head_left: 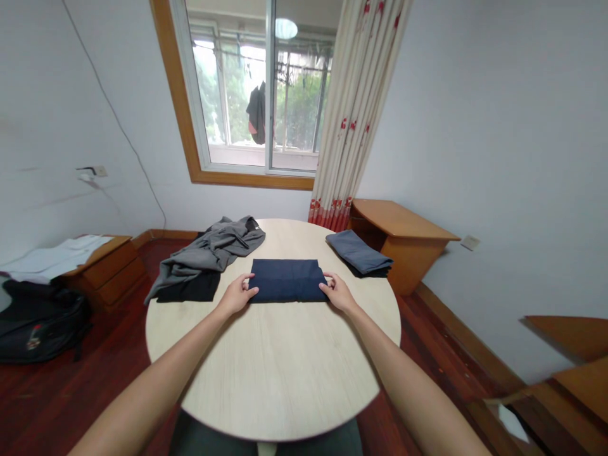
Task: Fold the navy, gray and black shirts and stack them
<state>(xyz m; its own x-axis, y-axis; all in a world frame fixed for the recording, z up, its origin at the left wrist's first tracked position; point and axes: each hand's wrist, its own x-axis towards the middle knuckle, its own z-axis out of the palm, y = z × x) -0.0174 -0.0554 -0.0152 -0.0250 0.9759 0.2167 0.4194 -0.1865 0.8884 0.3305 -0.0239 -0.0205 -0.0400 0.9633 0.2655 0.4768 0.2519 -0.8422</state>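
Observation:
A dark navy folded garment [289, 280] lies flat on the round pale wooden table [270, 367], in the middle of its far half. My left hand [239, 293] grips the garment's near left corner, fingers curled with the thumb on the cloth. My right hand [336, 291] pinches the near right corner in the same way. Both forearms reach out over the table top.
A crumpled grey garment over a black one [209, 256] lies at the table's left. A folded grey-blue stack [360, 252] sits at the right rim. Low wooden cabinets stand left [111, 269] and right [403, 244]. A black bag [40, 320] rests on the floor.

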